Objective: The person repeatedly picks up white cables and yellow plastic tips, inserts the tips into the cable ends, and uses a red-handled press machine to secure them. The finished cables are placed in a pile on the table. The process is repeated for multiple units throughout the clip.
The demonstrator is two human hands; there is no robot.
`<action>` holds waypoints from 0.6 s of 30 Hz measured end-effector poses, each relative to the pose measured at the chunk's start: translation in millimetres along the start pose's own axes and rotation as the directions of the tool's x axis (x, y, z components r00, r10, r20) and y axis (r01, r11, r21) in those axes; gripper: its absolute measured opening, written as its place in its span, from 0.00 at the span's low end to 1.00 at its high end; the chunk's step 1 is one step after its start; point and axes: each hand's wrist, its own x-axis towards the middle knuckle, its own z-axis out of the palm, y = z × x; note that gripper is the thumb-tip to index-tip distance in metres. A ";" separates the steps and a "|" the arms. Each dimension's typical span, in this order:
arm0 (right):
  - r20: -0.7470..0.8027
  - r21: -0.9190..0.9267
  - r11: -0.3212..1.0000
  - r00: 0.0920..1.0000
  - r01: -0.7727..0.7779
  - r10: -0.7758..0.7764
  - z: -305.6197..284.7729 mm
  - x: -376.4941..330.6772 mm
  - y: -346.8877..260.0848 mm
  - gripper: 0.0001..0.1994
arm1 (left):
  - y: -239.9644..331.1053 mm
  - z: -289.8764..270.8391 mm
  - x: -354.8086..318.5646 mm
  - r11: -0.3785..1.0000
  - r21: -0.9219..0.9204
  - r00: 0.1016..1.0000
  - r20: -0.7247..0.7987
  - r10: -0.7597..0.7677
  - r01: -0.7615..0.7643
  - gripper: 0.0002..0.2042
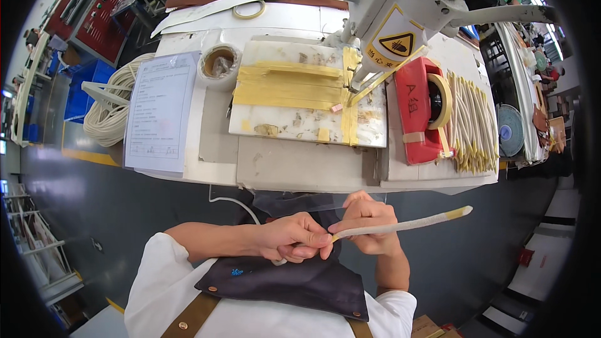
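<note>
A length of off-white cord (413, 222) with yellow tape at its far end stretches rightward from between my hands, in front of the table edge. My left hand (297, 236) pinches it at another yellow-taped spot, thumb against fingers. A short pale bit of cord (280, 261) shows beneath that hand. My right hand (369, 222) is curled closed, its fingertips close to the left thumb, and the cord crosses over it. What lies inside the right fingers is partly hidden. Both hands are above my dark apron (288, 285).
On the table (282, 172) stand a grey press machine (400, 12), a taped white board (300, 122), a red tape dispenser (416, 112) and a row of taped cord pieces (472, 125). At left are a printed sheet (159, 112), a clear-film roll (219, 67) and coiled cord (113, 109).
</note>
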 end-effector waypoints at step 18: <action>-0.315 0.666 0.745 0.894 -0.032 0.320 56.0 -20.5 30.4 0.12 | 4.9 26.2 -4.9 0.024 0.981 0.648 0.109 0.754 -0.194 0.09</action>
